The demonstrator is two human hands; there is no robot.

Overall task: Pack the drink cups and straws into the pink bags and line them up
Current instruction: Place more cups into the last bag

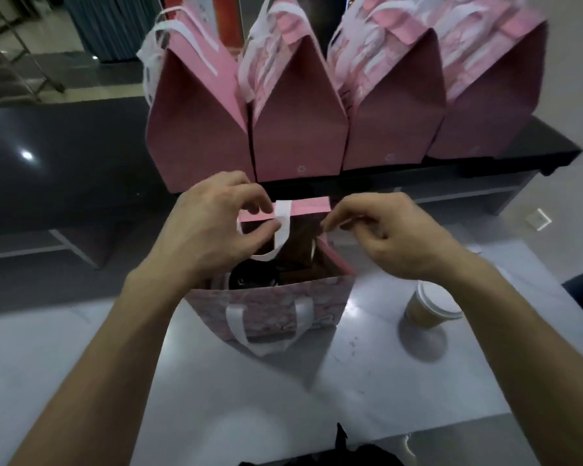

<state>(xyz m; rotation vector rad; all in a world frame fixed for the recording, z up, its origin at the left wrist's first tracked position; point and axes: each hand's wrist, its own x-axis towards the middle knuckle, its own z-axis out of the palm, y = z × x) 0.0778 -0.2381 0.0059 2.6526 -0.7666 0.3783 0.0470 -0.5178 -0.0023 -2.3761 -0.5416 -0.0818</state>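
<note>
The left hand [212, 227] pinches the far rim of the open pink paper bag [270, 304] on the pale glossy table [367, 381]; a dark round lid shows inside. The right hand [394, 237] pinches its right rim. Right again stands a tan paper cup with white lid [429, 306].

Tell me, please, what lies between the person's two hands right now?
Head view: between the left hand and right hand lies the open bag's mouth, with its white handle drooping in.
</note>
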